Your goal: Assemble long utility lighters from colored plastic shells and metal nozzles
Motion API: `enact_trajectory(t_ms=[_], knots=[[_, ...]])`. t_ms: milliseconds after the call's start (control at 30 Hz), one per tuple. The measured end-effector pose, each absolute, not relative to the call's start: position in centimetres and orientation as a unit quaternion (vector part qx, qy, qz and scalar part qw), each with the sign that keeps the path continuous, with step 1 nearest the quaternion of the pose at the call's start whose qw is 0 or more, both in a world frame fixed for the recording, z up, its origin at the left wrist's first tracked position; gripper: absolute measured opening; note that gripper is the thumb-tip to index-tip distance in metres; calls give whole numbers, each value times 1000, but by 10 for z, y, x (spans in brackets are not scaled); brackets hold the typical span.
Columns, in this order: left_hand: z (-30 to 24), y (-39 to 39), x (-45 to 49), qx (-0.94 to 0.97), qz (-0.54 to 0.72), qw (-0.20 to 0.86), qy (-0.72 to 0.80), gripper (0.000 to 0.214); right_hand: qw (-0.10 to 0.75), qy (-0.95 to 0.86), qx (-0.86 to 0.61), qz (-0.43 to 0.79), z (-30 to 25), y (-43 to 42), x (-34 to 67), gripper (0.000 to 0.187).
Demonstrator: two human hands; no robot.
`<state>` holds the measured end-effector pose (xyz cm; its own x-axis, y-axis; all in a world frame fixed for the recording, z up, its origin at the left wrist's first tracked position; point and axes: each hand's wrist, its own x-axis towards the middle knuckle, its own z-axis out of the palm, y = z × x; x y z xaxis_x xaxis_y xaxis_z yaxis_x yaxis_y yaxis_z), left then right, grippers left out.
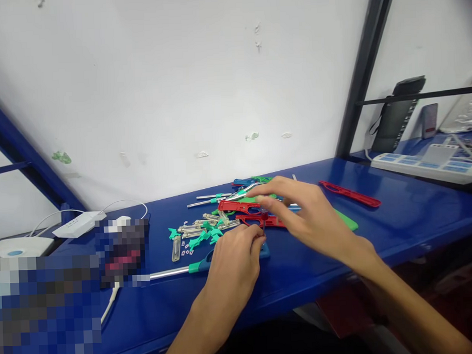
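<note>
My left hand (233, 257) rests on the blue table (396, 218), fingers curled and pinched on a small thin part held upright, above a blue lighter body with a long metal tube (173, 272). My right hand (299, 211) hovers over red lighter shells (240, 206), its fingers stretched out and close together, touching small parts near a green shell (348, 222). What the right fingers hold, if anything, is hidden.
Several green triggers and clear tubes (199, 232) lie left of my hands. A loose red shell (350, 193) lies to the right. White devices with cables (77, 224) sit at left, a white power strip (425, 165) at right. A wall stands behind.
</note>
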<state>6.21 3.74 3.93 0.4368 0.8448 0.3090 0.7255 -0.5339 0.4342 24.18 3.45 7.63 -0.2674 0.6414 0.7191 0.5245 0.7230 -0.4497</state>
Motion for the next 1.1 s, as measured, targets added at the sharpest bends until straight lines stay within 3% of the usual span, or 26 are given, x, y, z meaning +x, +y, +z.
enact_trajectory(t_ms=[100,267,367,467,533,667,833,1000,1100], knots=[[39,37,62,839,249,113,471,18,490,-796,-333,123,79,32,245,28],[37,35,64,837,252,113,473,17,521,-763,-369,98,80,34,245,7],[36,35,65,838,249,108,474,19,511,-775,-362,87,80,34,245,12],[37,35,65,839,246,101,475,20,507,-777,-336,161,80,33,246,22],[37,34,64,839,244,99,476,20,521,-762,-339,180,80,33,245,17],[38,34,64,839,239,99,478,18,526,-760,-370,96,80,34,246,5],[39,34,66,840,229,89,483,21,489,-777,-371,138,84,30,253,21],[40,34,68,839,222,86,490,19,494,-775,-385,83,85,31,253,9],[39,34,68,840,219,82,490,19,490,-783,-378,60,84,32,253,12]])
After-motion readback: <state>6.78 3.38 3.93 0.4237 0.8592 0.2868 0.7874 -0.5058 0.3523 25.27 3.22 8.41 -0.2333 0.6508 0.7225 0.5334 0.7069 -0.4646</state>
